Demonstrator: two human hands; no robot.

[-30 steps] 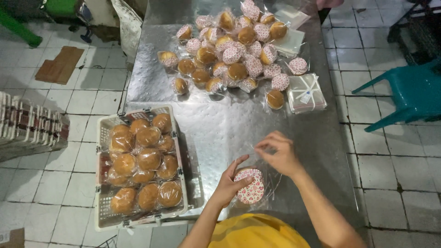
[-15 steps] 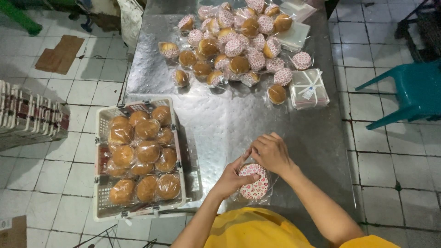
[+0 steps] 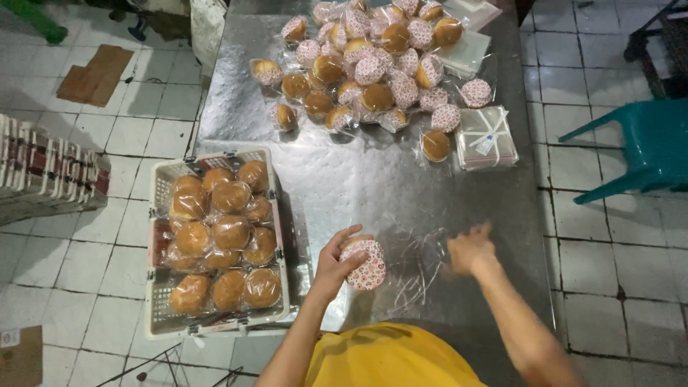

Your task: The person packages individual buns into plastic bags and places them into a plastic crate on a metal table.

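Observation:
My left hand [image 3: 335,264] grips a muffin in a white paper cup with red print [image 3: 364,263], held on its side in clear wrap just above the steel table [image 3: 358,179]. My right hand [image 3: 469,249] is blurred, off to the right of the muffin, fingers loosely curled with nothing clearly in them. Thin wire ties [image 3: 419,261] lie on the table between the two hands.
A white plastic basket [image 3: 161,215] full of wrapped brown muffins sits at the table's left edge. A heap of wrapped muffins [image 3: 365,72] lies at the far end, with a stack of clear bags [image 3: 486,136] to the right. A teal chair [image 3: 645,147] stands right of the table.
My right hand has left the muffin and swung out to the right. My left hand has tipped the muffin onto its side and lifted it slightly.

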